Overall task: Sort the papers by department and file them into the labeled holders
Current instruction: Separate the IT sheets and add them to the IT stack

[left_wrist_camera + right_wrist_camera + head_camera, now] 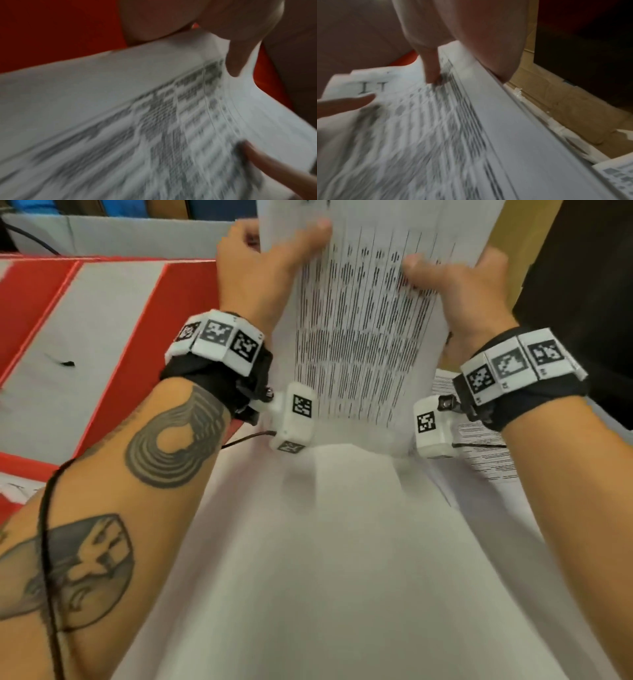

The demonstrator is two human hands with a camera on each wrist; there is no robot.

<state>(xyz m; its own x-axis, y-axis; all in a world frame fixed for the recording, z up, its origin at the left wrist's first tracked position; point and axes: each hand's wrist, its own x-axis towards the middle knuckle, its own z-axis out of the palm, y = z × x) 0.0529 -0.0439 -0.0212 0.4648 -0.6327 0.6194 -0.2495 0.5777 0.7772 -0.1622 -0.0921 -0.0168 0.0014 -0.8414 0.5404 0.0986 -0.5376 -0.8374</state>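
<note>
Both hands, left (pixel 263 265) and right (pixel 455 285), pinch one printed sheet (pixel 363 337) mid-frame, probably checking its department; next, choosing the matching holder (pixel 102 337) at left.

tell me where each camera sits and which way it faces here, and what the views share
Head: worn on the head, looking forward and down at the printed sheet; both forearms, left hand, right hand show.
Left wrist: on the left wrist, looking along the hand across the sheet; fingers show.
Right wrist: on the right wrist, looking along the hand; fingers show.
Shared: all three see the same sheet, gripped by both hands.
</note>
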